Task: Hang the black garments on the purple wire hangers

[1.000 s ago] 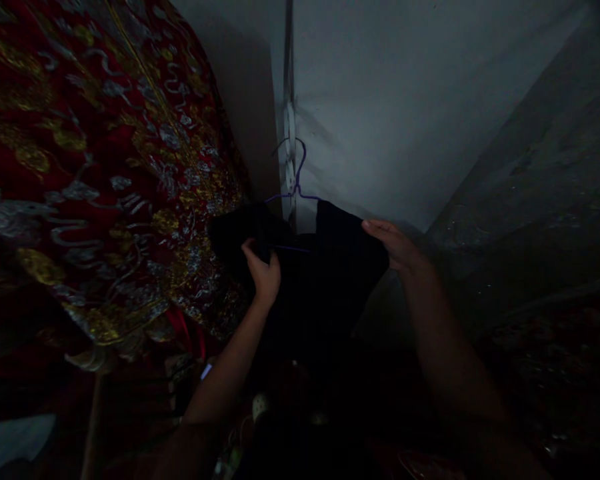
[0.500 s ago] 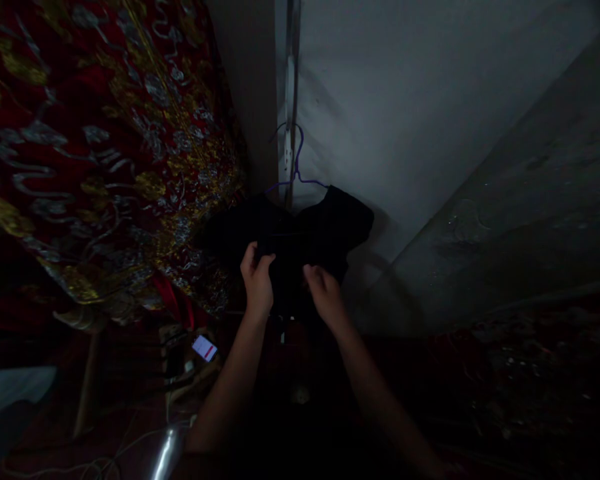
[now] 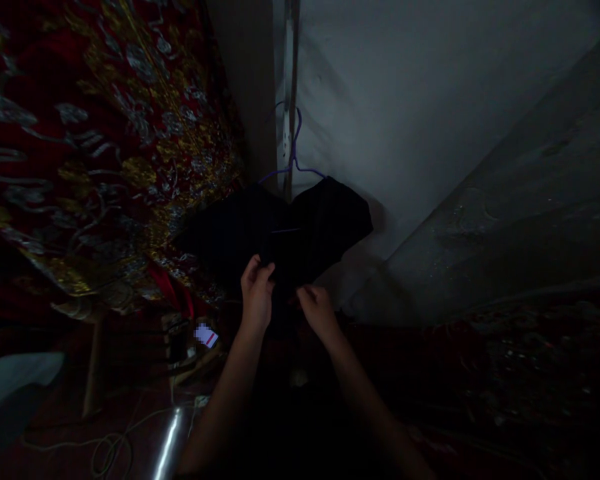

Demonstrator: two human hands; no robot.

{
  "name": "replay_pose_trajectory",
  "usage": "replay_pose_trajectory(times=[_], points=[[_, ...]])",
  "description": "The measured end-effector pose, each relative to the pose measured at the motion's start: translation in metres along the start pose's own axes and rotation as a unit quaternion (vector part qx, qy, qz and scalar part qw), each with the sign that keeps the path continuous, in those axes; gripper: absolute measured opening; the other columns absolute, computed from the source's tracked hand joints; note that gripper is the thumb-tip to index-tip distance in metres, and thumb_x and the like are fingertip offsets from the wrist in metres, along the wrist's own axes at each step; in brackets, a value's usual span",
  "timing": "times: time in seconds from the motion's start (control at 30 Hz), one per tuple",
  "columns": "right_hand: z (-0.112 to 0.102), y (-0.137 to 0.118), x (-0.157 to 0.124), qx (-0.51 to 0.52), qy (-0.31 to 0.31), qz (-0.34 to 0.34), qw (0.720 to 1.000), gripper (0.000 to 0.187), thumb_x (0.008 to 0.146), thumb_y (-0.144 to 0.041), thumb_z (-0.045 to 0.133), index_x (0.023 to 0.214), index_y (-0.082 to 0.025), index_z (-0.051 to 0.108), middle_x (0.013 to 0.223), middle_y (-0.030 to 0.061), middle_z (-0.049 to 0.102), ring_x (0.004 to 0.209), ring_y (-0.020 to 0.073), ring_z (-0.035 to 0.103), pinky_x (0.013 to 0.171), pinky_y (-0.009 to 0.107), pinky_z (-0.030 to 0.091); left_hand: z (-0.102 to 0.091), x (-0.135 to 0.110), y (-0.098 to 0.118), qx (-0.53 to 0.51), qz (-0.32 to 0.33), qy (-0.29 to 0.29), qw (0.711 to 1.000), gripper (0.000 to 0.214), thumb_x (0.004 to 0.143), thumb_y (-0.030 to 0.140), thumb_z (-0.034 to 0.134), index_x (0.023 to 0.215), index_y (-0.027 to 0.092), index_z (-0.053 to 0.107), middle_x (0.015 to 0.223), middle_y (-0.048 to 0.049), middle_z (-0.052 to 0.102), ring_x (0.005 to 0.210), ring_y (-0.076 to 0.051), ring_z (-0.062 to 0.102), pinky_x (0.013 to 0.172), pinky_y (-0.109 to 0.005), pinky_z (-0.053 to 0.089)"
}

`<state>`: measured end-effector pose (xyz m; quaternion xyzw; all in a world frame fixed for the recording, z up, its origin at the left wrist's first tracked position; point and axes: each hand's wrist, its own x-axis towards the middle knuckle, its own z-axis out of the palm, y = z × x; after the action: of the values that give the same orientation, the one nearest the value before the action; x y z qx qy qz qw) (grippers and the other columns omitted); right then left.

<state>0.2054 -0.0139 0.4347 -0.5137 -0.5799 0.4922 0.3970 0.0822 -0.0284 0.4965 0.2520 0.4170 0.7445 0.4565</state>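
Observation:
A black short-sleeved garment (image 3: 330,217) hangs on a purple hanger (image 3: 297,143) in front of the pale wall. My left hand (image 3: 257,290) pinches the dark cloth at the garment's left front, thumb against fingers. Lower and to the right, my right hand (image 3: 317,308) is closed on the cloth at its other front edge. Between the two hands the fabric is too dark to make out any fastening. The hanger's lower bar shows as a thin line inside the neck opening.
Red cloth with gold and silver embroidery (image 3: 145,133) fills the left. A lit phone (image 3: 207,335) lies below it. Nearer stand a shiny metal cylinder (image 3: 169,443) and a coiled cable (image 3: 111,453) on the floor. A narrow post (image 3: 289,80) runs up the wall (image 3: 405,100).
Both hands have moved slightly down along the garment, and my right hand has come inward toward the left one. The garment's right side is drawn in and down.

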Motion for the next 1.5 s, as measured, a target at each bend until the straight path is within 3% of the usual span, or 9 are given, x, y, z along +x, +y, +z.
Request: replay_pose_trajectory(times=[0.13,0.33,0.5,0.67,0.93,1.07,1.3,1.4,1.5], points=[[0.000,0.000,0.000,-0.004,0.034,-0.008,0.999,0.024,0.077,-0.036,0.050,0.057,-0.022,0.050,0.055,-0.0009,0.055,0.056,0.0146,0.052,0.053,0.026,0.036,-0.002,-0.004,-0.002,-0.010,-0.026,-0.024,0.999,0.019,0.074,0.026,0.073,0.088,0.021,0.061,0.089,0.0019,0.061,0.083,-0.012,0.059,0.074,-0.022,0.048],[-0.012,-0.008,-0.008,0.055,-0.058,-0.004,0.997,0.037,0.083,-0.047,0.053,0.056,-0.021,0.052,0.050,-0.0018,0.048,0.050,0.0129,0.047,0.051,0.026,0.036,-0.003,-0.007,-0.009,-0.003,0.002,-0.046,0.999,0.015,0.079,0.028,0.069,0.087,0.021,0.060,0.089,0.0004,0.061,0.085,-0.013,0.060,0.079,-0.024,0.048],[-0.020,-0.007,-0.016,0.111,-0.098,0.018,0.989,0.042,0.084,-0.054,0.056,0.060,-0.020,0.057,0.049,-0.0017,0.050,0.047,0.0119,0.046,0.050,0.026,0.037,-0.026,-0.020,-0.036,0.103,0.041,-0.070,0.991,0.007,0.081,0.022,0.058,0.084,0.018,0.064,0.082,-0.0008,0.060,0.083,-0.015,0.059,0.080,-0.026,0.046],[-0.024,-0.007,-0.017,0.121,-0.123,0.014,0.985,0.037,0.082,-0.052,0.059,0.065,-0.019,0.061,0.054,-0.0004,0.057,0.050,0.0119,0.050,0.051,0.025,0.039,-0.040,-0.043,-0.063,0.318,0.110,-0.110,0.935,0.031,0.072,0.009,0.056,0.100,0.018,0.062,0.094,-0.0017,0.066,0.091,-0.017,0.061,0.085,-0.028,0.046],[-0.035,-0.013,-0.008,0.122,-0.188,0.037,0.974,0.035,0.077,-0.050,0.058,0.063,-0.018,0.062,0.044,-0.0014,0.053,0.040,0.0107,0.047,0.043,0.023,0.033,-0.028,-0.045,-0.059,0.426,0.185,-0.120,0.877,0.007,0.090,0.017,0.053,0.089,0.020,0.060,0.085,-0.0011,0.066,0.082,-0.015,0.063,0.078,-0.025,0.047],[-0.042,-0.047,0.012,0.153,-0.144,0.031,0.977,0.030,0.073,-0.045,0.060,0.062,-0.017,0.062,0.040,-0.0023,0.052,0.036,0.0085,0.043,0.039,0.021,0.027,-0.026,-0.045,-0.071,0.432,0.175,-0.110,0.878,0.011,0.092,0.015,0.049,0.097,0.020,0.057,0.090,-0.0029,0.066,0.084,-0.016,0.064,0.079,-0.025,0.047],[-0.052,-0.140,0.052,0.205,-0.051,-0.123,0.970,0.025,0.082,-0.033,0.058,0.063,-0.017,0.062,0.042,-0.0034,0.049,0.036,0.0062,0.042,0.037,0.018,0.025,-0.036,-0.042,-0.111,0.448,0.159,-0.106,0.874,0.005,0.094,0.020,0.052,0.093,0.019,0.057,0.087,-0.0040,0.067,0.082,-0.017,0.065,0.075,-0.027,0.048],[-0.043,-0.134,0.053,0.176,-0.072,-0.136,0.972,0.026,0.083,-0.034,0.056,0.066,-0.016,0.064,0.043,-0.0035,0.050,0.037,0.0065,0.042,0.038,0.019,0.026,-0.037,-0.026,-0.101,0.456,0.150,-0.149,0.864,0.004,0.089,0.016,0.058,0.086,0.019,0.060,0.082,-0.0031,0.067,0.076,-0.017,0.065,0.071,-0.027,0.049],[-0.034,-0.112,0.051,0.151,-0.067,-0.136,0.977,0.026,0.083,-0.035,0.055,0.067,-0.017,0.064,0.044,-0.0036,0.051,0.038,0.0073,0.045,0.039,0.019,0.029,-0.027,0.000,-0.059,0.450,0.178,-0.184,0.856,0.005,0.087,0.017,0.063,0.092,0.018,0.063,0.087,-0.0028,0.068,0.081,-0.016,0.065,0.077,-0.027,0.050]])
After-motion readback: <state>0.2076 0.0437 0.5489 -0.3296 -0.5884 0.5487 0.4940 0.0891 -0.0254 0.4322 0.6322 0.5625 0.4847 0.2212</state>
